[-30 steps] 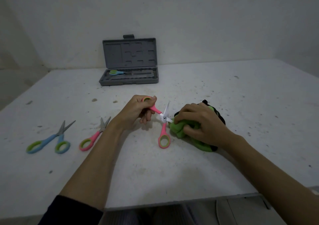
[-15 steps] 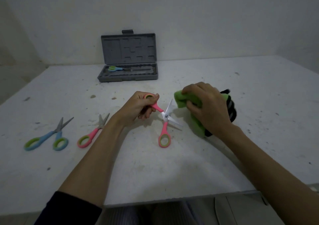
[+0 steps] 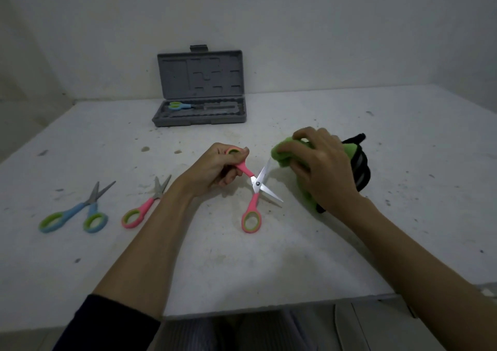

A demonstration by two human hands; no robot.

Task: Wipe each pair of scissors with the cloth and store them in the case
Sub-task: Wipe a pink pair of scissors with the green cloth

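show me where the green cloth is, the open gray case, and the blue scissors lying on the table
green cloth (image 3: 281, 154): head view, bunched end under the fingers.
gray case (image 3: 200, 77): head view, upright lid.
blue scissors (image 3: 72, 212): head view, a blue handle shank left on the table.

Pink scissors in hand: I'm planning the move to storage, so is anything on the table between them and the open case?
Nothing visible does. The pink scissors, held open by the left hand, have bare table between them and the case. The cloth in the right hand sits off to the right.
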